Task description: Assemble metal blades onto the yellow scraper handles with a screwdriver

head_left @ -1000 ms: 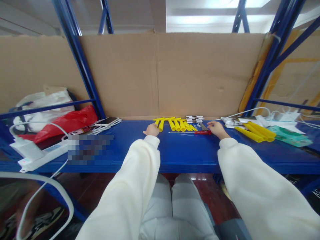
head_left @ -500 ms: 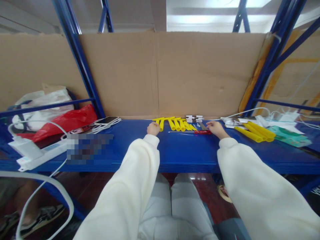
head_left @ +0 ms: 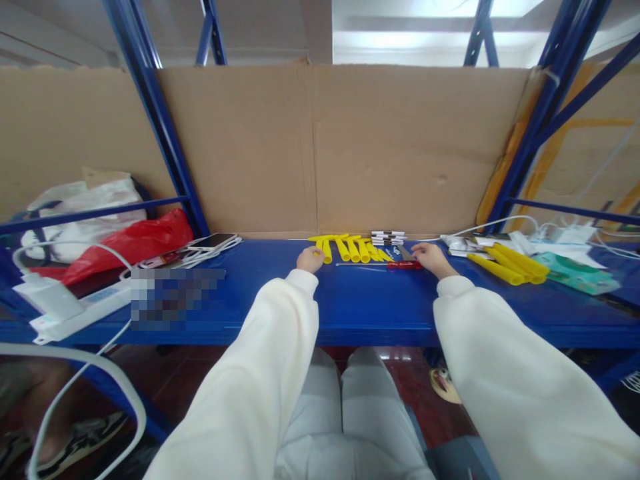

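Note:
My left hand [head_left: 310, 260] is closed at the left end of a row of yellow plastic pieces [head_left: 353, 249], fingertips against the nearest yellow piece [head_left: 327, 252]. A bit of yellow shows at its fingers. Small yellow parts [head_left: 380, 254] lie at the right end of the row, in front of a stack of white sticks with dark bands [head_left: 388, 238]. A screwdriver with a red handle [head_left: 404, 265] lies along the front. Beside that handle rests my right hand [head_left: 431, 257], fingers bent next to a narrow greyish item [head_left: 405, 253]; whether it grips this is unclear.
More yellow tapered tubes [head_left: 515, 263] lie at the right by a green packet [head_left: 577, 273] and white cables. To the left are a phone [head_left: 215, 241], a red bag [head_left: 133, 243] and a power strip [head_left: 83, 310]. Cardboard [head_left: 350, 153] stands behind the blue table [head_left: 370, 307].
My left hand has shifted slightly right, and the leftmost yellow piece has moved a little right with it. My right hand stays in about the same place.

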Tool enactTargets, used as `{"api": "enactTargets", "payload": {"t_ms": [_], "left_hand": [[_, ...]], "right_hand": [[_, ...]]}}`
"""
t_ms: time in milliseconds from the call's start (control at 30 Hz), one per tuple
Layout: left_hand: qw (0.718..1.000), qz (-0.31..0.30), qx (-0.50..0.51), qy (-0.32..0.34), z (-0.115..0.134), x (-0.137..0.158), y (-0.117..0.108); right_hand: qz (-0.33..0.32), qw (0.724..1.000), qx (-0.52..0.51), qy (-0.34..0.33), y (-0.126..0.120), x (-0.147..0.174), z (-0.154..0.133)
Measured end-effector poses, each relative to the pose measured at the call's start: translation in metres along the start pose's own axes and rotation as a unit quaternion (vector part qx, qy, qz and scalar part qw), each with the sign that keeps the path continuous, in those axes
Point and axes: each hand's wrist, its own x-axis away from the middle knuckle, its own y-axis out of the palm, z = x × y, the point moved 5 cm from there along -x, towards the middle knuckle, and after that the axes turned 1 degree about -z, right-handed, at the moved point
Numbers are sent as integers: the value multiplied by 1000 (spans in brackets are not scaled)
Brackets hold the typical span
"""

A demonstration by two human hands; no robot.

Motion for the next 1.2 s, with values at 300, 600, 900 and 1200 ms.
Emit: {"api": "enactTargets", "payload": {"t_ms": [300,600,900,1200], "left_hand": [[974,37,213,-69,-4,-1,-1],[797,58,580,-159,9,12,-10],[748,-31,658,-76,31,17,-7],[817,2,574,-51,30,18,-12]], "right_hand": [[-9,1000,16,6,0,1,-1],[-10,999,23,22,-3,6,-5],[-7,1000,10,29,-5,7,-4],[-3,1000,-8,9,-3,0,3]]}}
